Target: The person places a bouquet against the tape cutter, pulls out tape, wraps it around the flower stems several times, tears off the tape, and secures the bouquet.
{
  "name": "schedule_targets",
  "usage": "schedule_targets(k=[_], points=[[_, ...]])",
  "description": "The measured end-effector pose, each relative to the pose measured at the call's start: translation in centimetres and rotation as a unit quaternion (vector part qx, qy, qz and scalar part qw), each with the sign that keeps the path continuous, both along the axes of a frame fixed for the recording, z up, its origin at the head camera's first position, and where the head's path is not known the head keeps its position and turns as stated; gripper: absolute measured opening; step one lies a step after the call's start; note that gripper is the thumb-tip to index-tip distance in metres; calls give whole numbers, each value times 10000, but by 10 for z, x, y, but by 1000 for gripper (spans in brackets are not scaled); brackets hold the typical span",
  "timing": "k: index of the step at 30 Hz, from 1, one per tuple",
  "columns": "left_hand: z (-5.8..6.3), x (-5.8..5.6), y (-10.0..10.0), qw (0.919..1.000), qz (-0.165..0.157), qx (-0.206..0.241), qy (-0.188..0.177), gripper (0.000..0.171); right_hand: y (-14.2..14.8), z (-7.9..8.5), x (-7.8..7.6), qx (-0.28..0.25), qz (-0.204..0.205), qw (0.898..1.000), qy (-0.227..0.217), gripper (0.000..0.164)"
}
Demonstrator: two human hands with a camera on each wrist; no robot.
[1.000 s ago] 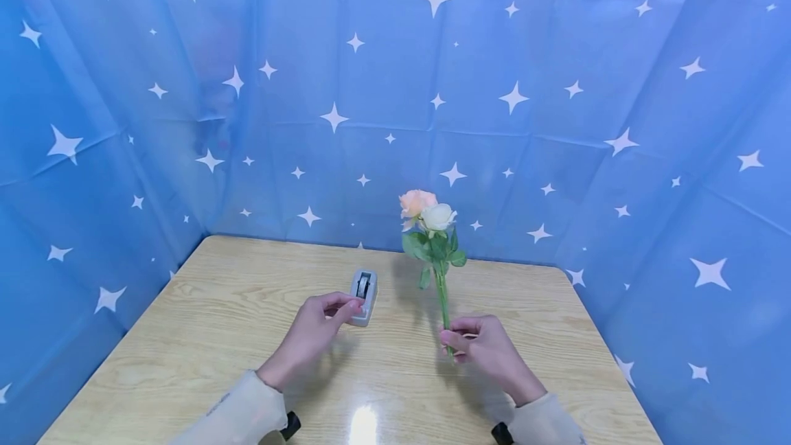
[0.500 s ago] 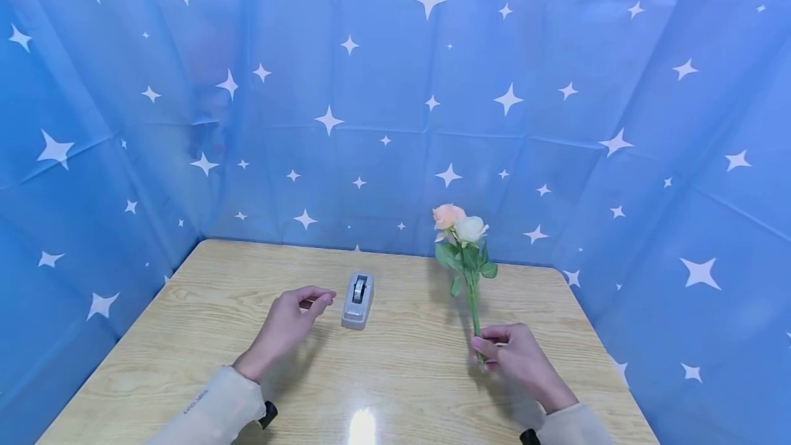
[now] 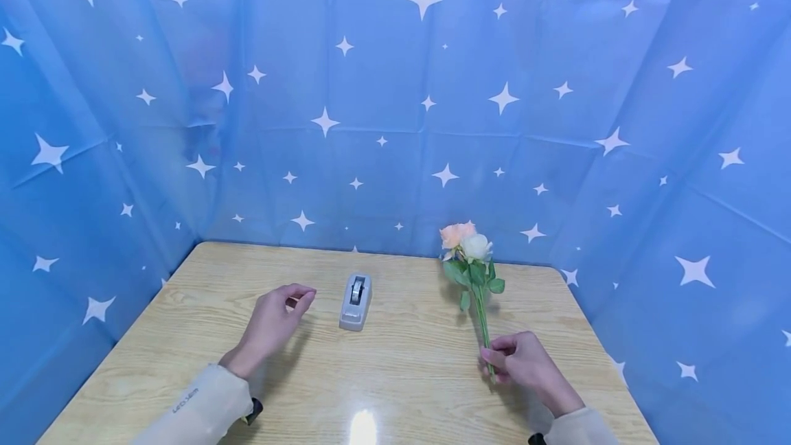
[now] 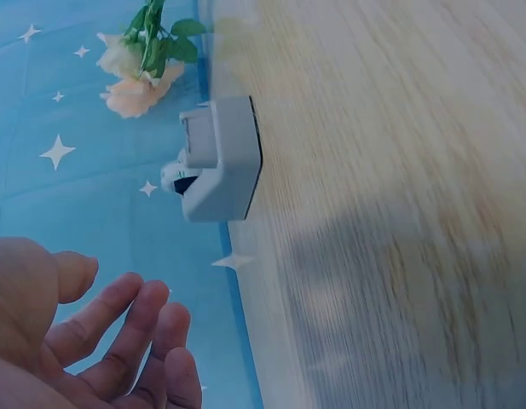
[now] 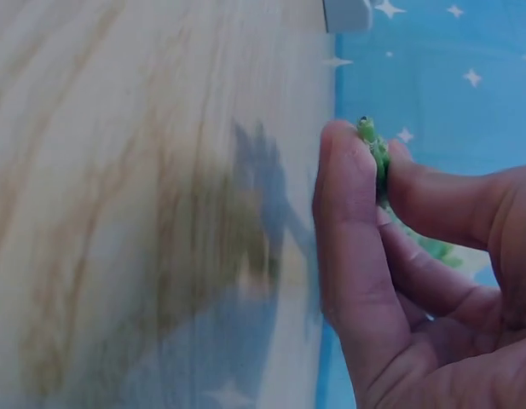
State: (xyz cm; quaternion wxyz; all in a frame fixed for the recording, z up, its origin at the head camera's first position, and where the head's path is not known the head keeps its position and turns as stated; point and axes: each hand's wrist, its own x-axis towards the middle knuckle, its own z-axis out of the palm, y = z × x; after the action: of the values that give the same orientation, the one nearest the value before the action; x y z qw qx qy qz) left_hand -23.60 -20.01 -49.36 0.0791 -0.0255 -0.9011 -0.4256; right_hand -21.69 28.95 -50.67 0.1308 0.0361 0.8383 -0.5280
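My right hand [image 3: 522,366] pinches the green stems of two flowers near their lower ends. One bloom is a peach rose [image 3: 457,235], the other a white rose [image 3: 477,247], with green leaves below them. The right wrist view shows the cut stem ends [image 5: 375,158] between thumb and fingers. My left hand [image 3: 272,318] hovers over the table left of a grey tape dispenser [image 3: 356,302], apart from it. In the left wrist view, the left fingers [image 4: 143,319] are loosely bent, the thumb stands off them, and nothing lies between. The dispenser holds a tape roll.
The light wooden table [image 3: 395,376] runs back to a blue curtain [image 3: 395,74] with white stars, which also hangs along both sides. A bright light reflection lies near the table's front.
My left hand has moved left, away from the tape dispenser. The right hand has carried the flowers right and toward me, and the blooms now sit lower in view.
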Motion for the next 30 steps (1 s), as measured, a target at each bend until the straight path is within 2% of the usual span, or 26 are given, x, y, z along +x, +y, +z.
schedule_targets(k=[11, 21, 26, 30], points=[[-4, 0, -12, 9992, 57, -335, 216, 28, 2, -2, 4, 136, 21, 9990, -437, 24], [-5, 3, -20, 9986, 131, -415, 312, 28, -3, -8, 5, 761, -282, 9944, -680, 23], [-6, 3, -23, 9979, 150, -483, 408, 28, -4, -4, 4, 709, -152, 9941, -806, 23], [-7, 4, -25, 9975, 156, -533, 445, 28, 0, 2, 4, 627, 225, 9949, -755, 23]])
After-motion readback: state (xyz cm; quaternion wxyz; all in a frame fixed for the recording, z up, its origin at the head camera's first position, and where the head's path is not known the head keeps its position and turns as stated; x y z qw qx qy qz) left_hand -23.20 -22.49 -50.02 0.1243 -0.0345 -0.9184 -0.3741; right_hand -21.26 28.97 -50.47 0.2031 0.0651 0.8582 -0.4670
